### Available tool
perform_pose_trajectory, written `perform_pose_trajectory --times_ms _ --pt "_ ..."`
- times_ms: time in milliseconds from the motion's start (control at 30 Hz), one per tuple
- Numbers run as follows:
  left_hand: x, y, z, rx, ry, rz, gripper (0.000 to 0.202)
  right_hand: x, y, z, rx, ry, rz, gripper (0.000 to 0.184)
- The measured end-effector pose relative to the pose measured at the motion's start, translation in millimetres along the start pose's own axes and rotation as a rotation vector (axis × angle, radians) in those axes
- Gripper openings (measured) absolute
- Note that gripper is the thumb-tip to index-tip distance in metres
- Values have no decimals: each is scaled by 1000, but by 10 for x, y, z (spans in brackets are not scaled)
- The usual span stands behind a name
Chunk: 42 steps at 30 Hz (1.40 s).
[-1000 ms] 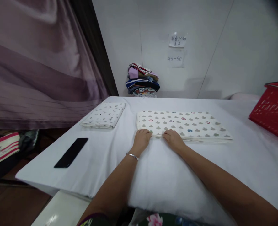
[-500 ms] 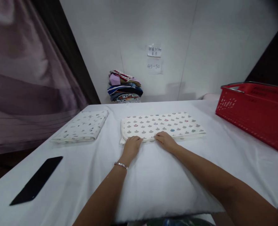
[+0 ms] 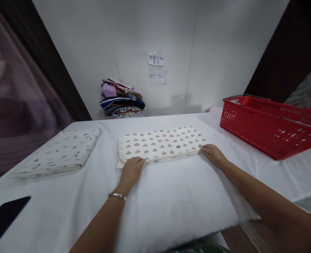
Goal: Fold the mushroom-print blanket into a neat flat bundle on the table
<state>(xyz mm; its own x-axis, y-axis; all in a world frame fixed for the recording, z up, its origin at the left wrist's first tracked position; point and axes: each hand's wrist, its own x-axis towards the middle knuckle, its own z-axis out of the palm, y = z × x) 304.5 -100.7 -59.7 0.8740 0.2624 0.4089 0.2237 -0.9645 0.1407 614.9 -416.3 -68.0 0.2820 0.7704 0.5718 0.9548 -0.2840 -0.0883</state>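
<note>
A cream cloth [image 3: 163, 142] printed with grey, red and blue mushroom-like motifs lies folded into a long flat strip in front of me. At its near edge, left of the middle, my left hand [image 3: 130, 172] is closed with the fingertips on the layered fabric. My right hand [image 3: 214, 155] grips the near right corner between thumb and fingers. The far edge of the strip lies flat, touched by neither hand. Farther left rests a second folded white cloth [image 3: 63, 149] with small grey prints.
A red plastic basket [image 3: 252, 128] with metal handles stands on the right. At the back, a pile of folded fabrics [image 3: 122, 100] sits against the wall beyond the white-covered table [image 3: 182, 193]. A black flat object [image 3: 5, 218] lies at the near left. Paper signs [image 3: 157, 68] hang on the wall.
My right hand has slid rightwards along the near edge, from the middle to the right corner. My left hand stays at the left part of the edge. The view has turned right.
</note>
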Motion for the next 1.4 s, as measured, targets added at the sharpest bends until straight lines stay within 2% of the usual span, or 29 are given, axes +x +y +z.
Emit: perform_pose_trajectory --times_ms 133,433,1000,1400 --pt "1 -21 14 -10 7 -10 30 36 64 -93 -45 -10 29 31" --pt "16 -46 3 -19 31 4 32 162 1 38 -79 -137 -60 26" --pt "24 -44 12 -10 20 -12 32 253 42 13 -197 -308 -226 26" --pt "14 -16 -7 -10 -8 -14 32 100 66 72 -172 -239 -157 29"
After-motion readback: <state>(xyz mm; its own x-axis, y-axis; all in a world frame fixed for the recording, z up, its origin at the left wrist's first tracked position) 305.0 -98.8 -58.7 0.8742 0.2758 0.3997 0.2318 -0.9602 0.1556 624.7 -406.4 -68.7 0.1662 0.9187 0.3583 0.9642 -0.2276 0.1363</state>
